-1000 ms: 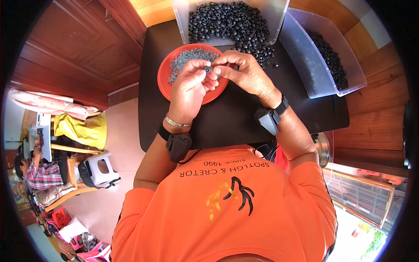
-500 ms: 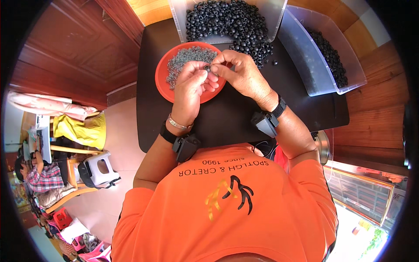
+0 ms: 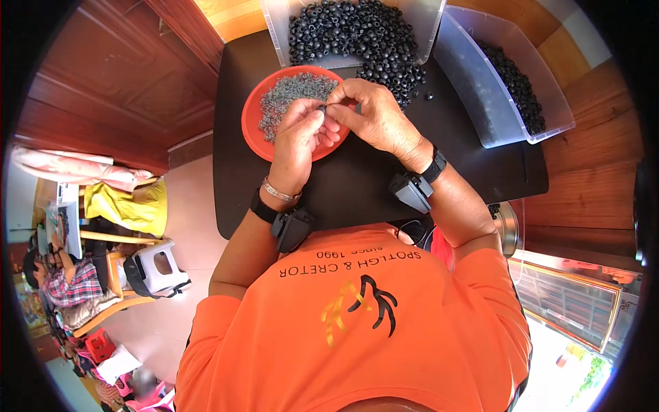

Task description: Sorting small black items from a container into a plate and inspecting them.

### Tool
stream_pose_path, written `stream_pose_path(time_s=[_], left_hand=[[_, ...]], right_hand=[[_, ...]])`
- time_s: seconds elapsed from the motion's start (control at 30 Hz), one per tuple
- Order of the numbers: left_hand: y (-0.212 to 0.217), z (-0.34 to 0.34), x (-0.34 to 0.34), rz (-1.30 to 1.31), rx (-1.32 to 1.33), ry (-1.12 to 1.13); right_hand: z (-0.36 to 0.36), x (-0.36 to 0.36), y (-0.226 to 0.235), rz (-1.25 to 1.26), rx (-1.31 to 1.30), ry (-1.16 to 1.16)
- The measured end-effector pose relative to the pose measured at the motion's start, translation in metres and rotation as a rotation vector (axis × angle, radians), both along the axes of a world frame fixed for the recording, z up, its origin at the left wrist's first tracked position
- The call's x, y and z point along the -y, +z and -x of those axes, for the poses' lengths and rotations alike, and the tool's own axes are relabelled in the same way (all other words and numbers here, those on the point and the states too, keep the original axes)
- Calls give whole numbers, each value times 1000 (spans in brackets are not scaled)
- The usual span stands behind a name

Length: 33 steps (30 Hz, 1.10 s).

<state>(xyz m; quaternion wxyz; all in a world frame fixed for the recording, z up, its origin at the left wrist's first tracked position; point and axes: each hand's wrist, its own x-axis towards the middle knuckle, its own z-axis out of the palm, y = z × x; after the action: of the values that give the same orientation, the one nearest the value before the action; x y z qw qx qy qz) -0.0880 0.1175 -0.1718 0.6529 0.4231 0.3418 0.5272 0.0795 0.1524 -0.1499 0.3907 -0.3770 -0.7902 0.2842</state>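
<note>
My left hand (image 3: 300,137) and my right hand (image 3: 374,115) meet fingertip to fingertip over an orange bowl (image 3: 255,134) of small grey rings. Between the fingers of both hands sits one small dark ring part (image 3: 322,108). The bowl rests on a black table (image 3: 357,185). Just beyond my right hand lies a heap of small black round parts (image 3: 357,31) spilling from a clear tray.
A second clear bin (image 3: 501,82) with black parts stands at the right of the table. A metal pot (image 3: 508,226) is by my right elbow. On the left, below the table, a person sits near a white stool (image 3: 154,271) and yellow cloth (image 3: 127,206).
Both hands stay together over the bowl; the fingers have shifted slightly around the small part, and the view has drifted a little.
</note>
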Motion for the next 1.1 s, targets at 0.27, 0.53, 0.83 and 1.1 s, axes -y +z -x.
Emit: stream_pose_path(time_s=[0.27,0.53,0.83,1.1], left_hand=[[1,4,0,9,-67,-6],[2,2,1,-56,-172,13],[9,13,-3,-36,-220,103],[7,66,-25,46,238,55]], right_hand=[[2,0,-1,-184,37,-36],[1,4,8,86,41,17],[-10,-2,11,117,-62,-27],[-53,-36,-8,-349,583,-413]])
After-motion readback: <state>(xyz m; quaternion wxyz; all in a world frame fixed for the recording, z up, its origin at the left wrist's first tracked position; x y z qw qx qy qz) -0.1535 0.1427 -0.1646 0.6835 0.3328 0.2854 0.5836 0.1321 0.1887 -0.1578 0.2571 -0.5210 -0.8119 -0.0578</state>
